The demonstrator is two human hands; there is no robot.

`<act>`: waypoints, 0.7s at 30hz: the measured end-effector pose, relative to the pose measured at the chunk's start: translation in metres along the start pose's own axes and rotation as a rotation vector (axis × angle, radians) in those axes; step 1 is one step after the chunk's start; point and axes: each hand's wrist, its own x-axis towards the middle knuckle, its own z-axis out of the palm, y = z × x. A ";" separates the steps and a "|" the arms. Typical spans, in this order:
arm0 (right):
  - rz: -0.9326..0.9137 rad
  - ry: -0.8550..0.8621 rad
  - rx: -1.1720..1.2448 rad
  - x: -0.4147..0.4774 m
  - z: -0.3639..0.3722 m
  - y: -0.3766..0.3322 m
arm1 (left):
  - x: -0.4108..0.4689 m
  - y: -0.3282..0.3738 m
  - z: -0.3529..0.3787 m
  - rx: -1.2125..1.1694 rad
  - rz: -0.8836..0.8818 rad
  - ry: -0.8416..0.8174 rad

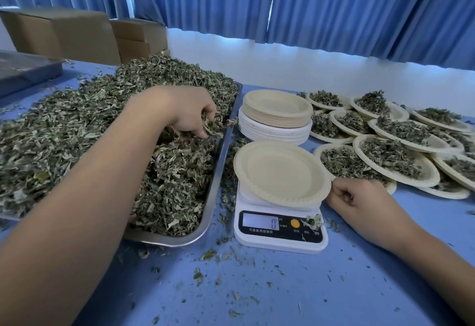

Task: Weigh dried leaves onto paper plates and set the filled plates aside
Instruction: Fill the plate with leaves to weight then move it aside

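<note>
**A:** Status of the weighing station?

**B:** One empty plate (pixel 280 174) sits on the scale (pixel 280 242). The display reads zero, so I judge the plate is tared and this portion has no leaves yet.

**A:** Location of the stock?

**B:** The dried leaves (pixel 77 125) are heaped in the steel tray (pixel 221 171), just beside the scale on its left. That keeps the carry from heap to plate short. Loose fragments lie on the blue table (pixel 308 287) around both.

**A:** Left hand?

**B:** The left hand (pixel 191 116) is down in the heap near the tray's right edge, fingers curled round a clump of leaves. It looks like a grab for the first charge.

**A:** Right hand?

**B:** The right hand (pixel 359 198) rests on the table just beside the plate's right rim, fingers curled inward. I cannot tell from here whether the fingertips pinch the rim or merely lie near it. The position suits steadying the plate, which overhangs the scale's platform.

**A:** Supplies and output?

**B:** The spare plates (pixel 276 110) are stacked behind the scale, within reach. The filled plates (pixel 393 161) overlap in rows to the right, on the side away from the tray, so finished portions do not cross the stock.

**A:** Caution for the next move?

**B:** Lower the leaves gently. Dropped flakes scatter, and a nudge to the plate would likely upset the reading.
</note>
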 end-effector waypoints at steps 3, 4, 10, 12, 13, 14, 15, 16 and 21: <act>0.001 0.003 0.003 0.000 0.000 0.001 | -0.002 -0.002 -0.005 -0.038 0.021 -0.004; 0.000 0.003 0.004 0.000 0.000 0.001 | -0.003 -0.002 -0.006 -0.021 0.028 -0.005; -0.005 -0.002 0.004 0.001 0.000 0.002 | -0.009 0.009 -0.011 -0.503 0.164 0.115; -0.002 -0.001 0.012 0.000 -0.001 0.001 | -0.011 0.021 -0.009 -0.798 0.212 0.125; 0.000 -0.001 0.015 0.000 -0.001 0.001 | -0.010 0.028 -0.007 -0.895 0.233 0.111; 0.000 -0.001 0.017 0.000 -0.001 0.001 | -0.009 0.036 -0.003 -0.944 0.250 0.087; -0.001 -0.002 0.018 0.000 -0.002 0.001 | -0.007 0.045 0.001 -0.953 0.259 0.059; -0.003 -0.001 0.019 0.000 -0.002 0.001 | -0.006 0.054 0.007 -0.931 0.261 0.031; -0.003 -0.002 0.039 0.000 -0.002 0.002 | -0.005 0.080 0.025 -0.805 0.222 -0.136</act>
